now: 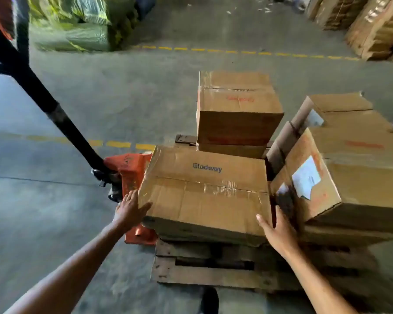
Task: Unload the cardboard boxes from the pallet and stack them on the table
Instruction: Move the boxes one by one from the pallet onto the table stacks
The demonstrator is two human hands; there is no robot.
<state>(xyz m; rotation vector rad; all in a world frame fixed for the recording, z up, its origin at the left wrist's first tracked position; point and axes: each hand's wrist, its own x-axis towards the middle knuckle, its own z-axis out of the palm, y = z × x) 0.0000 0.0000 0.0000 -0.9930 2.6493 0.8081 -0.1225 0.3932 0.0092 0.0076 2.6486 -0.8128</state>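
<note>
Left hand [128, 208]: fingers spread, flat on the Glodway box's [204, 191] left corner | right hand [276, 232]: fingers open against its right edge | box lay between both hands, atop the pallet [213, 275]

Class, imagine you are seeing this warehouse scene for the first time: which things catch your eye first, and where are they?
First, the Glodway box at the near corner of the wooden pallet, with the left hand and right hand open at its two sides. Next, the orange pallet jack left of it, its black handle slanting up to the top-left corner.
</note>
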